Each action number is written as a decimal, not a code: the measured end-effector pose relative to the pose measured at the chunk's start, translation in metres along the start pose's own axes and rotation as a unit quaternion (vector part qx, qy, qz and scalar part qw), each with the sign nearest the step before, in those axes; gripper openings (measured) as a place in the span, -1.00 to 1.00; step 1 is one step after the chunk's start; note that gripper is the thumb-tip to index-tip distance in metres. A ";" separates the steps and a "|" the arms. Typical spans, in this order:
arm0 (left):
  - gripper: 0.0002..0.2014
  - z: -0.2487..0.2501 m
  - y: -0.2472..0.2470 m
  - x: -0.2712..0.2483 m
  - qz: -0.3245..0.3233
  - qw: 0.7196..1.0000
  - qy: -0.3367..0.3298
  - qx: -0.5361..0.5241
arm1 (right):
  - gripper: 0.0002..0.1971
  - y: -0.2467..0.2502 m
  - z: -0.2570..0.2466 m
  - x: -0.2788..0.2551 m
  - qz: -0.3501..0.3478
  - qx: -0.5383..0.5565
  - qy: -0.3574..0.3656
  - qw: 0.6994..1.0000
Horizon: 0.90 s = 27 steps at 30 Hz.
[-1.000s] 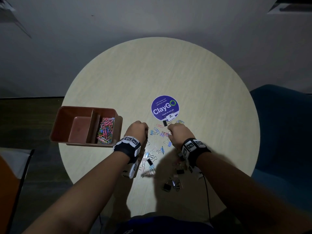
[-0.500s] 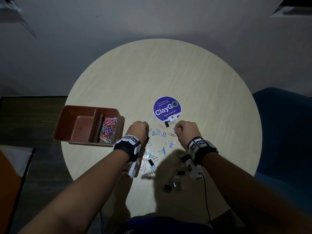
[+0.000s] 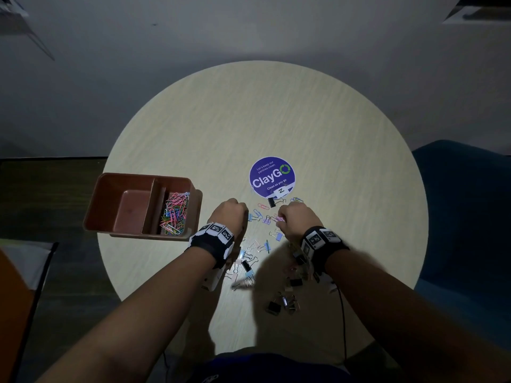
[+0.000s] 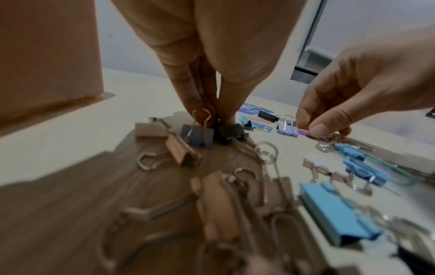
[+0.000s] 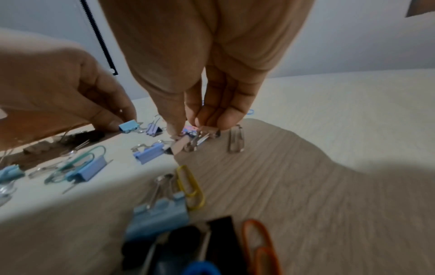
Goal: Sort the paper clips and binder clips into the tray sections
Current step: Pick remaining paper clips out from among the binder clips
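A brown two-section tray point(image 3: 105, 205) sits at the table's left edge, with coloured paper clips point(image 3: 174, 214) in its right section. Binder clips and paper clips lie scattered point(image 3: 249, 261) in the middle. My left hand point(image 3: 244, 214) is down among them. Its fingertips point(image 4: 207, 115) pinch together at the wire handle of a grey-blue binder clip point(image 4: 197, 137), beside a black one point(image 4: 229, 133). To the right, my right hand point(image 3: 282, 217) pinches a pink paper clip point(image 5: 188, 130) just off the table between thumb and fingers point(image 5: 207, 119).
A round purple ClayGo sticker point(image 3: 272, 175) lies just beyond the hands, with a black binder clip point(image 3: 272, 201) at its near edge. More binder clips point(image 3: 282, 302) lie near my body. A blue chair point(image 3: 464, 217) stands to the right of the round table point(image 3: 331, 134).
My right hand shifted slightly right and back among the clips. My left hand has stayed in place, and the tray has not moved.
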State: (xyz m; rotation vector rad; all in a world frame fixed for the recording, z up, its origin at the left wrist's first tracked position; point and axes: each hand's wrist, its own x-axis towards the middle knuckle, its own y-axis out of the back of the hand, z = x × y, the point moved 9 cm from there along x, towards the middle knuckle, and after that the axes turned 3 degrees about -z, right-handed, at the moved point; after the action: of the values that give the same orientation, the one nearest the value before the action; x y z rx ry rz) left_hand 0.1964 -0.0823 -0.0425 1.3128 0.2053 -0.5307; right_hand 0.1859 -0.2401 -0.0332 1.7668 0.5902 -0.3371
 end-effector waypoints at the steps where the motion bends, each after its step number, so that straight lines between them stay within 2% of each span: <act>1: -0.73 0.001 0.000 0.001 -0.004 1.000 0.000 0.009 | -0.74 -0.001 -0.003 0.001 -0.005 -0.014 0.005 1.000; 5: -0.74 0.002 -0.002 0.003 -0.018 0.999 0.020 0.021 | -0.74 0.001 -0.012 0.003 -0.004 -0.060 0.009 0.998; 9: -0.76 0.001 -0.003 0.005 -0.027 0.999 0.042 0.006 | -0.76 0.003 -0.017 0.005 -0.002 -0.061 -0.003 0.998; 14: -0.77 -0.004 -0.003 0.003 -0.047 0.995 0.082 -0.037 | -0.80 0.007 -0.007 0.003 0.001 -0.006 -0.029 1.000; 20: -0.82 -0.008 0.004 -0.002 -0.059 0.991 0.091 -0.081 | -0.87 0.010 0.010 -0.013 0.025 0.085 -0.077 0.993; 24: -0.86 -0.005 0.024 -0.012 -0.026 0.987 0.090 -0.131 | -0.86 0.021 0.008 -0.023 0.061 0.147 -0.092 0.983; 27: -0.86 -0.003 0.058 -0.024 0.039 0.984 0.080 -0.157 | -0.86 0.040 -0.011 -0.027 0.102 0.177 -0.069 0.976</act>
State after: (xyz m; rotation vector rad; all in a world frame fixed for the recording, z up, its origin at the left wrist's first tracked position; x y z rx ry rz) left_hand 0.2041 -0.0640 0.0175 1.0512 0.3546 -0.3105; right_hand 0.1846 -0.2428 0.0158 2.1063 0.2544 -0.4369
